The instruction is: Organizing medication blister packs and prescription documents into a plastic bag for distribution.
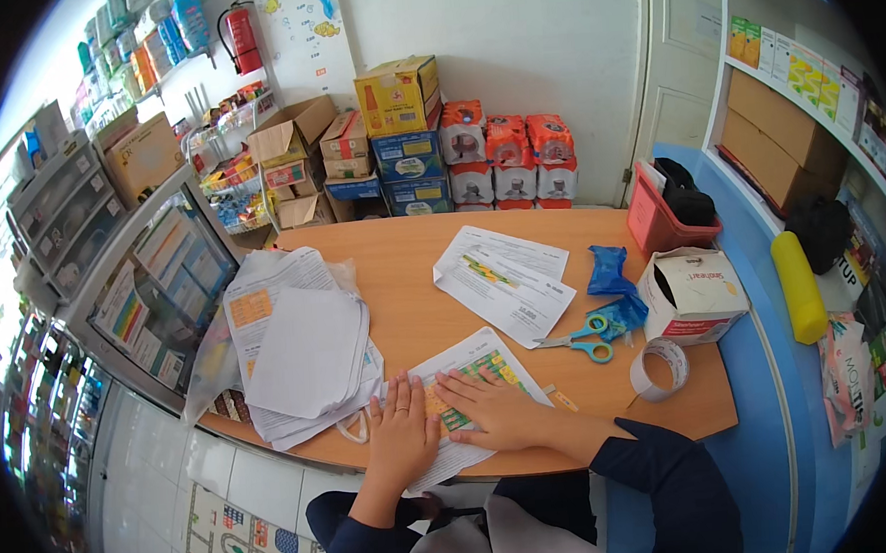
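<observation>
A printed paper sheet (453,460) with a green, yellow and orange patterned block lies at the near edge of the wooden table (405,263). My left hand (403,423) presses flat on the sheet's left side, a ring on one finger. Palm down, my right hand (495,413) rests across the patterned block and hides part of it. To the left is a stack of white papers (308,351) over printed sheets. Two overlapping printed sheets (519,295) lie farther back. Scissors with teal-and-yellow handles (593,336) lie right of the sheet.
A roll of tape (658,370) stands at the right, near a worn white carton (692,293). Blue plastic packaging (609,271) lies beside it. A red basket (661,216) holds a black pouch. A glass display case (165,283) borders the left side. Stacked cartons (405,136) stand beyond the table.
</observation>
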Tool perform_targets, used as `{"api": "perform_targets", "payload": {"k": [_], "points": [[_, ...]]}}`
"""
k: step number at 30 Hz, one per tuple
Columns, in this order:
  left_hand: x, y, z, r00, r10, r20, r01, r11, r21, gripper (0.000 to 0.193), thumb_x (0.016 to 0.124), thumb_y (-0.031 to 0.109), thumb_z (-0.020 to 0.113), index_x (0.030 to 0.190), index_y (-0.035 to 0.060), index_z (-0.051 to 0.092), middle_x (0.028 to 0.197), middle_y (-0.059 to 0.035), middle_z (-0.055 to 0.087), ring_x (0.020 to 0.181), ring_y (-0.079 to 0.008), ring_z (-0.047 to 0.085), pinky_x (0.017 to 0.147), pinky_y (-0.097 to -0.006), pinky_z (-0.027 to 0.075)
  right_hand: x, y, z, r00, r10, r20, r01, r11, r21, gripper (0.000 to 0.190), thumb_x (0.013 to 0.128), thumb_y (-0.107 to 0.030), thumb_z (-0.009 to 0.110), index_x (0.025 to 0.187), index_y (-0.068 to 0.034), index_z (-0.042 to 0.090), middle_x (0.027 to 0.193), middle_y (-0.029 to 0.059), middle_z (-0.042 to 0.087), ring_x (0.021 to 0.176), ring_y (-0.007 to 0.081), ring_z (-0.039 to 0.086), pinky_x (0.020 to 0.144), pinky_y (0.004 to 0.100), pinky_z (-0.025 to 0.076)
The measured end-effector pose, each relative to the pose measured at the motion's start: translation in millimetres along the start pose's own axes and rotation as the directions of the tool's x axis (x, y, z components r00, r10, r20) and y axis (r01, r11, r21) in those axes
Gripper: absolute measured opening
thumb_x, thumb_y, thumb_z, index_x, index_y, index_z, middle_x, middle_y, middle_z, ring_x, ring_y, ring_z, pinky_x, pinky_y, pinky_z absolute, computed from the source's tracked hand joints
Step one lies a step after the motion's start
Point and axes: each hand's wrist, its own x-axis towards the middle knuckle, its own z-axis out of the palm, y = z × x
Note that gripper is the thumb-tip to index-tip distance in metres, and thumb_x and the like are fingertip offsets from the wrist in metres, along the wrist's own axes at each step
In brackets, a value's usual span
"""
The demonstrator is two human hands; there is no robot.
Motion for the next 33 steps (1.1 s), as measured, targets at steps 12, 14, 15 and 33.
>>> {"api": "perform_targets", "payload": {"k": [12, 14, 15, 33], "points": [[-7.9, -4.8, -11.9, 0.986, -0.164, -0.015, 0.158, 0.969, -0.188, 0.052, 0.092, 0.027, 0.044, 0.138, 0.0025, 0.042, 0.148, -0.0209, 0.031, 0.141, -0.0366, 0.021, 0.112, -0.0544, 0.009, -100.2, -7.0, -98.4, 0.655, 0.370, -0.659, -0.496, 0.868, -0.005, 0.034, 0.079, -0.015, 0.061, 0.113, -0.010, 0.060, 0.124, 0.0102, 0.053, 0.118, 0.0298, 0.048, 0.105, 0.0602, 0.022], [-3.7, 2.1, -7.1, 0.991, -0.132, -0.031, 0.125, 0.977, -0.172, 0.052, 0.092, 0.028, 0.045, 0.137, 0.0026, 0.043, 0.148, -0.0208, 0.032, 0.140, -0.0370, 0.022, 0.112, -0.0546, 0.010, -156.6, -9.4, -105.5, 0.551, 0.474, -0.687, -0.628, 0.777, 0.032, 0.033, 0.077, -0.012, 0.062, 0.110, -0.008, 0.061, 0.120, 0.0089, 0.055, 0.115, 0.0303, 0.049, 0.105, 0.0603, 0.021], [0.0, 5.5, -5.3, 0.992, -0.118, -0.045, 0.111, 0.985, -0.134, 0.051, 0.092, 0.029, 0.046, 0.136, 0.0026, 0.044, 0.148, -0.0207, 0.032, 0.140, -0.0374, 0.022, 0.112, -0.0548, 0.010, -178.7, -6.9, -102.8, 0.527, 0.529, -0.665, -0.666, 0.744, 0.064, 0.034, 0.076, -0.012, 0.064, 0.109, -0.007, 0.061, 0.120, 0.0087, 0.056, 0.115, 0.0307, 0.049, 0.106, 0.0603, 0.020], [152.1, 35.5, 22.8, 0.961, 0.215, -0.173, -0.212, 0.172, -0.962, 0.026, 0.087, 0.016, 0.068, 0.109, 0.0041, 0.062, 0.108, -0.0060, 0.064, 0.098, -0.0130, 0.059, 0.084, -0.0288, 0.047, -5.0, 36.8, -87.9, 0.551, 0.138, -0.823, -0.266, 0.964, -0.016, 0.025, 0.079, -0.025, 0.068, 0.071, -0.005, 0.056, 0.062, 0.0152, 0.059, 0.063, 0.0362, 0.058, 0.077, 0.0454, 0.041]]}}
